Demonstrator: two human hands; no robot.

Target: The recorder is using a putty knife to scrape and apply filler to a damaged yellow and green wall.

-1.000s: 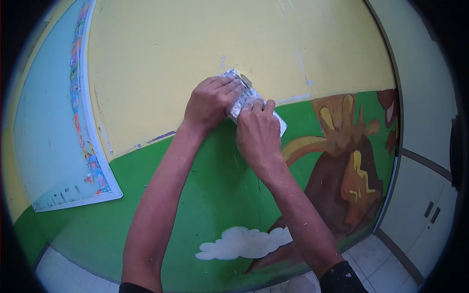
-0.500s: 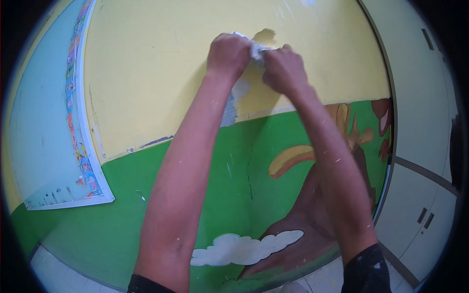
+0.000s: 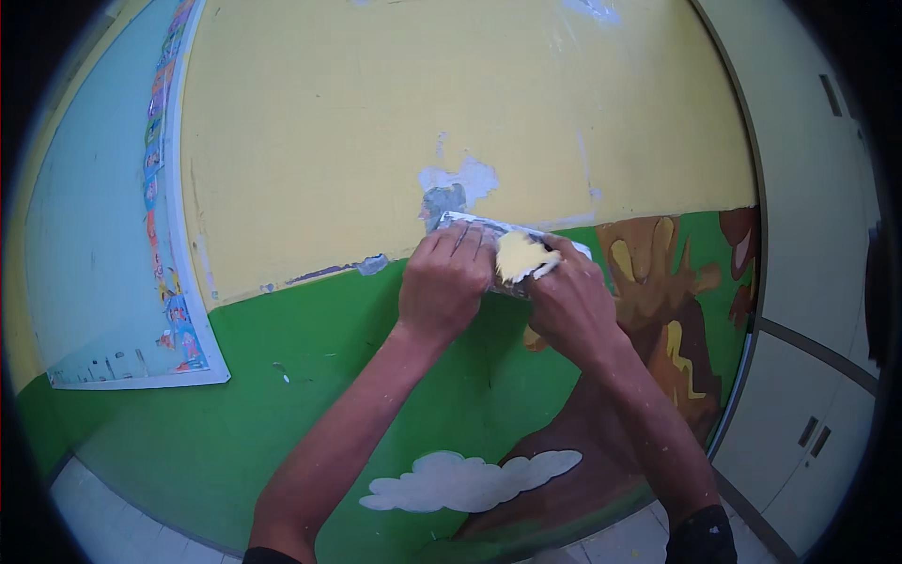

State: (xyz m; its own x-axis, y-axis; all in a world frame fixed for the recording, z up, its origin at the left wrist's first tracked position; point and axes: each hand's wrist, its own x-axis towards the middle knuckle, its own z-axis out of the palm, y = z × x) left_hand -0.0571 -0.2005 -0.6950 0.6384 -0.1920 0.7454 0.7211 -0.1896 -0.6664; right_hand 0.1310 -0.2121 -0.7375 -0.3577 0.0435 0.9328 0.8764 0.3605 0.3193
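Observation:
With both fists I grip a wide, flat, silvery scraper [image 3: 489,224], its long pale edge close to the wall where the yellow meets the green. My left hand [image 3: 446,280] is closed around the left part, knuckles up. Toward the right end, my right hand [image 3: 575,299] is closed on it too. Between the fists a peeled yellow paint flake [image 3: 520,256] with a ragged white edge lies on the scraper. Just above the left hand, the yellow wall [image 3: 329,179] has a bare grey patch [image 3: 442,202] and a whitish one [image 3: 474,177]. The fists hide most of the scraper.
At the left hangs a framed pale-blue board [image 3: 94,244] with a colourful border. The lower green wall [image 3: 282,423] carries a painted white cloud [image 3: 470,481] and a brown tree [image 3: 564,442]. Pale cabinets [image 3: 817,235] stand at the right. Floor tiles [image 3: 122,508] show below.
Both hands have come down the wall with the scraper, from the yellow part to the yellow-green border. The yellow flake now shows between them, and the bare patches above are uncovered.

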